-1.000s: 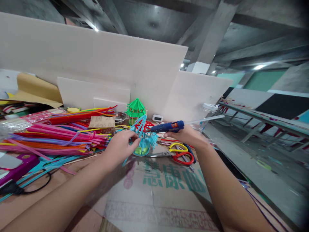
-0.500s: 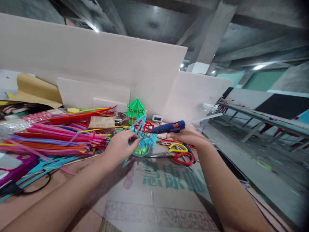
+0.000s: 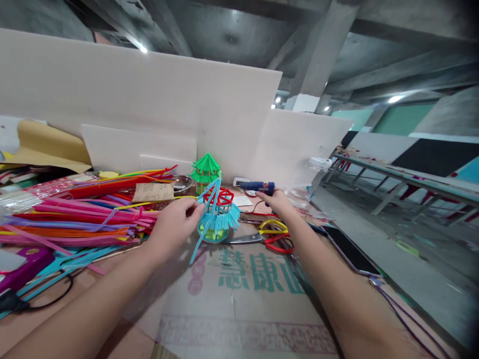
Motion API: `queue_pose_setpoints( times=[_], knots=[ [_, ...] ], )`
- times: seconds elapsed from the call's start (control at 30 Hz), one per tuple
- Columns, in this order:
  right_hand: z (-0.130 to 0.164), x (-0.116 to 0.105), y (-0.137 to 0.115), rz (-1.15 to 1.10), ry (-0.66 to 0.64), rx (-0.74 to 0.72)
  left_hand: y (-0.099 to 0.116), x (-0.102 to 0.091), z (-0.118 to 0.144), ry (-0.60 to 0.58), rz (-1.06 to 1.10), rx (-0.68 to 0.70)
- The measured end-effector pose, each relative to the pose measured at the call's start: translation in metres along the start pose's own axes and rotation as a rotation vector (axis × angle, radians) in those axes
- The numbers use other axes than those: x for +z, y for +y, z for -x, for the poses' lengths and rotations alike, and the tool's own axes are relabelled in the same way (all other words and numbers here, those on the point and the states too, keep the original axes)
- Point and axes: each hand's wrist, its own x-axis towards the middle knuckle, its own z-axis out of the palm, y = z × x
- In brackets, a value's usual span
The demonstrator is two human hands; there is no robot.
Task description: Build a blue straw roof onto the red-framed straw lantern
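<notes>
My left hand (image 3: 178,219) is closed, thumb and fingertips pinching a light-blue pipe cleaner (image 3: 209,192) at the left side of a small model pavilion (image 3: 220,215). That model has a red lattice top, a skirt of light-blue strips and a green round base. Other blue strands rise to a point above it, and one hangs down in front. Back and to the right, my right hand (image 3: 279,202) grips a dark-blue hot glue gun (image 3: 258,187), its nozzle pointing left, apart from the model. Scissors (image 3: 277,234) with red and yellow handles lie beneath my right wrist.
Bundles of coloured pipe cleaners (image 3: 86,219) fill the left side. A finished green pavilion (image 3: 206,169) stands behind the model, before white boards (image 3: 142,94). A phone (image 3: 352,252) lies by the right table edge, a lidded plastic cup (image 3: 318,174) farther back. Printed cardboard (image 3: 239,309) covers the front.
My right hand has drawn the glue gun back from the model's top, rightward and lower toward the table. My left hand stays at the model. The view has shifted slightly.
</notes>
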Motion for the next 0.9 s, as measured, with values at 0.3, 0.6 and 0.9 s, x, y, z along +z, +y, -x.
queue_pose_setpoints(
  times=[0.3, 0.6, 0.9],
  knots=[
    [-0.015, 0.04, 0.042, 0.132, 0.034, 0.051, -0.041, 0.011, -0.012, 0.037, 0.173, -0.125],
    [-0.02, 0.042, 0.055, 0.262, -0.026, 0.056, -0.042, 0.019, -0.012, -0.03, 0.266, -0.168],
    [-0.012, 0.036, 0.054, 0.343, -0.016, 0.002, -0.04, 0.024, -0.013, -0.117, 0.731, -0.462]
  ],
)
